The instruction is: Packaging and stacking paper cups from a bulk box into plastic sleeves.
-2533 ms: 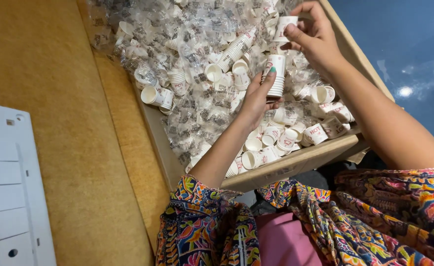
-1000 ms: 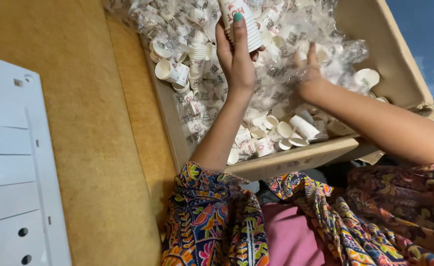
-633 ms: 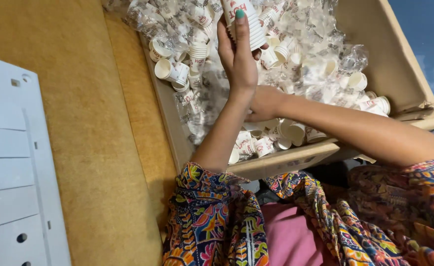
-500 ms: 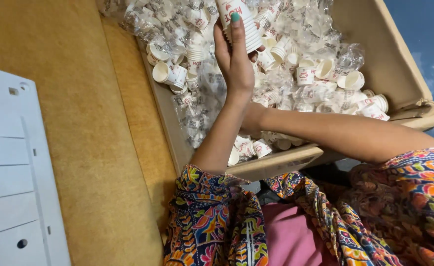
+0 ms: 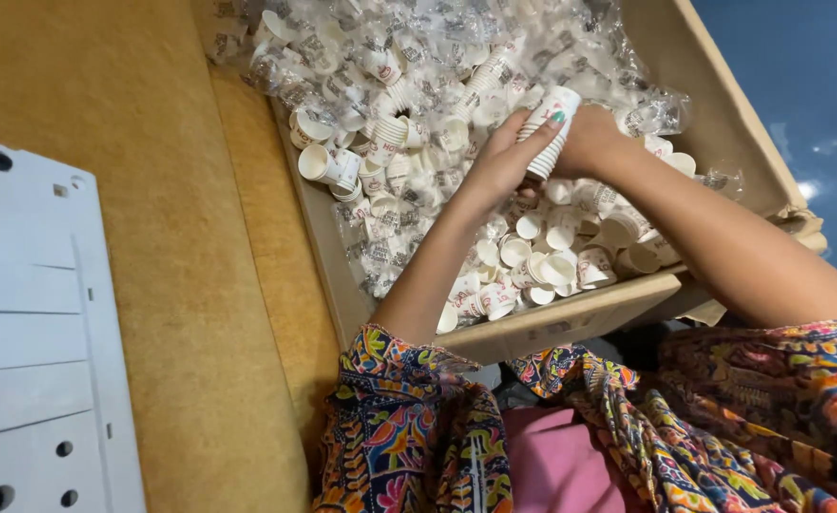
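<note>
Left hand (image 5: 504,157): reaching forward, fingers curling around one stack of paper cups (image 5: 550,128).
Right hand (image 5: 591,142): gripping that stack's far side.
Stack: hovering over one cardboard box (image 5: 570,323).
Loose cups (image 5: 532,256): too many to count.

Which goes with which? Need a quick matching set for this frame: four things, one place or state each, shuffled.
Things:
1. stack of paper cups
2. loose paper cups
3. cardboard box
4. white panel

Places or states:
A. flat at the left edge, with round holes
B. gripped between both hands
C. lying in a heap in the box
D. holds the cups and clear plastic wrap

Pairs: 1-B, 2-C, 3-D, 4-A
</note>
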